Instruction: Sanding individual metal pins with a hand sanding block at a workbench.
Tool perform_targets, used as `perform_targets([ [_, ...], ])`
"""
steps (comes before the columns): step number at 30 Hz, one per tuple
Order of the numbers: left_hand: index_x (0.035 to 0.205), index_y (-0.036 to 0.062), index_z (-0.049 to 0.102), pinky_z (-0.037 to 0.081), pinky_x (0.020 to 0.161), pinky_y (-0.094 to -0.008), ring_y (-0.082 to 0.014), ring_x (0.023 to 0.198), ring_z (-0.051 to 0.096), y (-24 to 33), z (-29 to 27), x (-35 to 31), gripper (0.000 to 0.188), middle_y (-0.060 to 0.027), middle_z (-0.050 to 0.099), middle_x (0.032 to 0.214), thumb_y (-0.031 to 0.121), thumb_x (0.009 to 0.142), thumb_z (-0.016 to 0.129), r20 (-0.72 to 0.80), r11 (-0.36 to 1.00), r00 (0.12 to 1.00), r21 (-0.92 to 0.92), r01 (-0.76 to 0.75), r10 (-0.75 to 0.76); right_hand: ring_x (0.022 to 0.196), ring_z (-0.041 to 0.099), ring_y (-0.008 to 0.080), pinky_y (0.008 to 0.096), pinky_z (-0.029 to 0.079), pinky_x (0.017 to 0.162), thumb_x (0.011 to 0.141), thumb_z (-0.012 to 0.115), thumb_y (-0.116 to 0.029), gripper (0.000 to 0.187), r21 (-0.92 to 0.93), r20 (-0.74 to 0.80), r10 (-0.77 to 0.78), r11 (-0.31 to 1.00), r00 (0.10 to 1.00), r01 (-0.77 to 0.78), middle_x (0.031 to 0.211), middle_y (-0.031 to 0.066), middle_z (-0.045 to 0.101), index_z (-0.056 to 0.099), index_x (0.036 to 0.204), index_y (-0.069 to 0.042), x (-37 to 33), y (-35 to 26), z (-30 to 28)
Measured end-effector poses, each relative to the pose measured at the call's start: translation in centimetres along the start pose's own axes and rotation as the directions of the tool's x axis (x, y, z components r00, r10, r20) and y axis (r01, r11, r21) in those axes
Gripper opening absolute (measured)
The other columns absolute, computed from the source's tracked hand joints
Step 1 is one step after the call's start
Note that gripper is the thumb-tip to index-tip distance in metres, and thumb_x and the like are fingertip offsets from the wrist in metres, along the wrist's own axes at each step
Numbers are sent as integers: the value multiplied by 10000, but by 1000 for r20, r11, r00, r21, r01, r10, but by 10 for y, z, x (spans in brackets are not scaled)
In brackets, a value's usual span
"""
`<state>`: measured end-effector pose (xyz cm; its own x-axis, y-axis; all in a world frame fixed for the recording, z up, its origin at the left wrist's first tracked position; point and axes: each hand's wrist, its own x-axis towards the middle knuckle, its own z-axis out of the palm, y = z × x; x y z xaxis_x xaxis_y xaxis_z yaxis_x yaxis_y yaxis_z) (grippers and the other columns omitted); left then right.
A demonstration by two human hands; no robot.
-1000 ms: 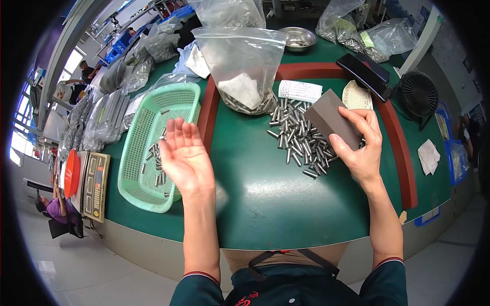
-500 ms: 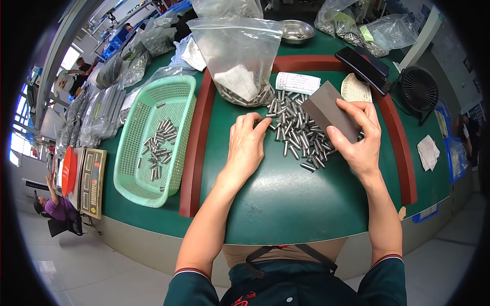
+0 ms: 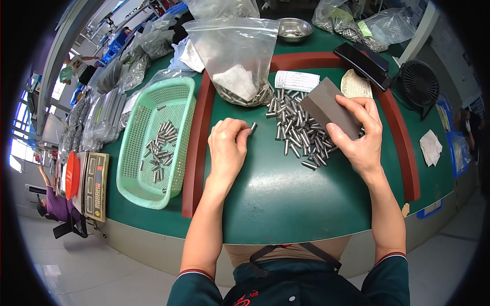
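Between the thumb and fingers of my left hand point(image 3: 227, 149) is a small metal pin point(image 3: 253, 127), pinched near one end. That hand is over the green tabletop, left of a heap of metal pins point(image 3: 298, 127). My right hand point(image 3: 361, 133) grips a dark grey rectangular block point(image 3: 331, 108), thumb on the near side and fingers over the far side. The block is tilted above the right part of the heap and hides some pins. A light green perforated basket point(image 3: 126, 171) to the left holds several similar pins.
A dark red raised border point(image 3: 196, 153) surrounds the work area. Beyond the heap stand a clear bag of pins point(image 3: 232, 61), a paper slip point(image 3: 296, 80) and a metal bowl point(image 3: 295, 29). A phone point(image 3: 361, 66) and black fan point(image 3: 417, 87) are at right; a scale point(image 3: 95, 186) is far left.
My left hand has moved left from the heap's edge, with a pin now showing in its fingers. My right hand and the block have stayed nearly still.
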<state>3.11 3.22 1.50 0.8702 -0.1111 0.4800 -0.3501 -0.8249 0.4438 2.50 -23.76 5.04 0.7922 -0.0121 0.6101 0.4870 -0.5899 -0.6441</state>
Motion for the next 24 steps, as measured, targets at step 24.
perform_targets([
  [24, 1142, -21, 640, 533, 788, -276, -131, 816, 634, 16, -10, -2, 250, -91, 684, 959, 128, 941, 648, 579, 49, 768, -789, 612, -274, 925, 559, 248, 369, 456, 815, 632, 802, -200, 487, -13, -2, -12, 1000, 1000, 12, 987, 102, 567, 706, 1078, -30, -1, 0, -1],
])
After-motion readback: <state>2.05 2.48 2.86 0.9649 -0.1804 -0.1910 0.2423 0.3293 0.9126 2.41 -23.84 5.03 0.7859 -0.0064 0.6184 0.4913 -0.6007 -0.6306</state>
